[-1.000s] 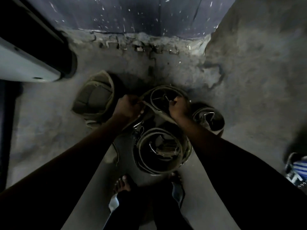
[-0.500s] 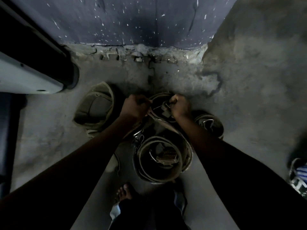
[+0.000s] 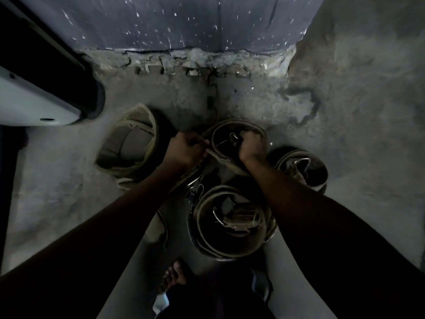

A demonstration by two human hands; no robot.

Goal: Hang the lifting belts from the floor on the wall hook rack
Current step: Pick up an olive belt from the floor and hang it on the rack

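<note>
Several coiled lifting belts lie on the dusty concrete floor. Both hands hold one coiled belt just above the others. My left hand is closed on its loose strap at the left. My right hand grips its right rim, beside a metal buckle inside the loop. A wide tan belt stands on edge to the left. A dark coil with a buckle lies nearer my feet. Another coil sits at the right, partly behind my right forearm. No hook rack is in view.
A dark speckled wall with a crumbled base runs along the far side. A white and black machine part juts in from the left. My bare foot stands close to the nearest coil.
The view has tilted up, so more wall shows. The held belt's loop has opened rounder and my right hand has shifted to its right rim. The striped item at the right edge has left the frame.
</note>
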